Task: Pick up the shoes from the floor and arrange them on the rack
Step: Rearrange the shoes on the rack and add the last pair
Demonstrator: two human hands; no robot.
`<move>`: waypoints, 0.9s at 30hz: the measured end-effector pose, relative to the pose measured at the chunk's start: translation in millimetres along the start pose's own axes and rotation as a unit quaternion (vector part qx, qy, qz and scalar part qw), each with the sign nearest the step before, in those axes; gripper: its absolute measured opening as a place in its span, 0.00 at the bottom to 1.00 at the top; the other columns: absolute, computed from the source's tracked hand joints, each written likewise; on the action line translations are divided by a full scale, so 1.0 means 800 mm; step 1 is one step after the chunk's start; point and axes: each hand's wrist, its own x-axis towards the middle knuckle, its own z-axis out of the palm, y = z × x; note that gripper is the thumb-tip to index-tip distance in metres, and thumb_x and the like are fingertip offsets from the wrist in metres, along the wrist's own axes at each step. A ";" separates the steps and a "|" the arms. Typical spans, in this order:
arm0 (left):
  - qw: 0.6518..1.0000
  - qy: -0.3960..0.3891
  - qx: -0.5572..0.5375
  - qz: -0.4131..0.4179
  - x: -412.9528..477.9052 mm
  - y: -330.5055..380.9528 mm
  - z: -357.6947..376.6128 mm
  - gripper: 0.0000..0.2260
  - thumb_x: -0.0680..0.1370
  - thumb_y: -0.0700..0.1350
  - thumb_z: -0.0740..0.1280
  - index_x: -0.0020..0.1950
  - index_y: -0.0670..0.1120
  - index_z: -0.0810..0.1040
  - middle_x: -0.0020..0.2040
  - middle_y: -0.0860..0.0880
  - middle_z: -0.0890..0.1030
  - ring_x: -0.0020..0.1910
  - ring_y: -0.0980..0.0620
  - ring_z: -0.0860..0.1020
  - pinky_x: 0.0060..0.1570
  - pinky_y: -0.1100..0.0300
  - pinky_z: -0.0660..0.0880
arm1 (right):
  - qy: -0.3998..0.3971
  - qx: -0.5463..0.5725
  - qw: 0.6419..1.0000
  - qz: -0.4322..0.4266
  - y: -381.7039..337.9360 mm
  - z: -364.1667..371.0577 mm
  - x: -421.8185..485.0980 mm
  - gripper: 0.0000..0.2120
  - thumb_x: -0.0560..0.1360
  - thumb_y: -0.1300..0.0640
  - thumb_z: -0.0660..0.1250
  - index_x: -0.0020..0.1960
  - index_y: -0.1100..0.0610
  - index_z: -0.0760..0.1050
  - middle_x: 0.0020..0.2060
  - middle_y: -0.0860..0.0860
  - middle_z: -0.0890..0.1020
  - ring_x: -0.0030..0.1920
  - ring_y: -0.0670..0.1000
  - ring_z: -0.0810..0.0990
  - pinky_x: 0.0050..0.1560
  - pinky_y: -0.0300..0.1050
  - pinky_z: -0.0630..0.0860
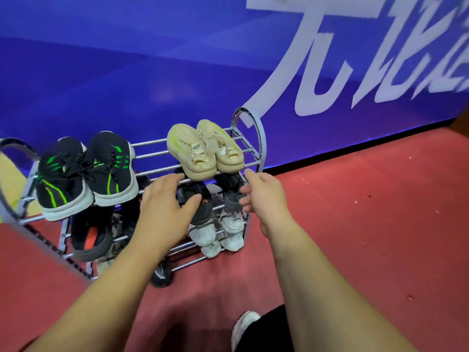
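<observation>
Left hand [166, 207] spread, right hand [261, 191] loosely curled, both empty over dark shoes [203, 199] on rack [250, 138] mid-tier. Shoes likely light, soft; grip heels.

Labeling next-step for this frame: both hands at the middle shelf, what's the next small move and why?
Probably nudge the dark pair further back onto the middle shelf. The left hand and right hand are open, flanking it below the beige pair, and the left dark shoe's end seems to overhang the front bar.

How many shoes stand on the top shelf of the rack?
4: two black knit sneakers with green stripes at its left end, two beige foam clogs at its right end. None seems hidden there.
</observation>
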 end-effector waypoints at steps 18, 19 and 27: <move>0.975 -0.089 0.024 -0.203 -0.109 -0.122 -0.143 0.03 0.76 0.47 0.71 0.48 0.50 0.82 0.42 0.53 0.85 0.44 0.52 0.82 0.43 0.61 0.74 | -0.182 -0.133 0.974 -0.022 0.019 0.166 -0.103 0.08 0.74 0.58 0.63 0.38 0.58 0.77 0.30 0.53 0.81 0.29 0.53 0.78 0.36 0.52 0.76; 0.971 -0.085 0.006 -0.222 -0.106 -0.134 -0.137 0.03 0.75 0.46 0.71 0.48 0.49 0.82 0.42 0.52 0.85 0.43 0.51 0.81 0.42 0.60 0.73 | -0.193 -0.150 0.969 -0.023 0.022 0.177 -0.098 0.08 0.74 0.58 0.63 0.38 0.58 0.77 0.30 0.53 0.81 0.29 0.54 0.78 0.36 0.51 0.76; 0.936 -0.049 -0.119 -0.327 -0.057 -0.218 -0.105 0.10 0.72 0.46 0.73 0.48 0.42 0.79 0.38 0.51 0.77 0.37 0.51 0.71 0.39 0.56 0.68 | -0.215 -0.228 0.948 0.054 0.060 0.246 -0.035 0.06 0.76 0.58 0.63 0.41 0.57 0.75 0.34 0.57 0.81 0.28 0.54 0.76 0.29 0.43 0.72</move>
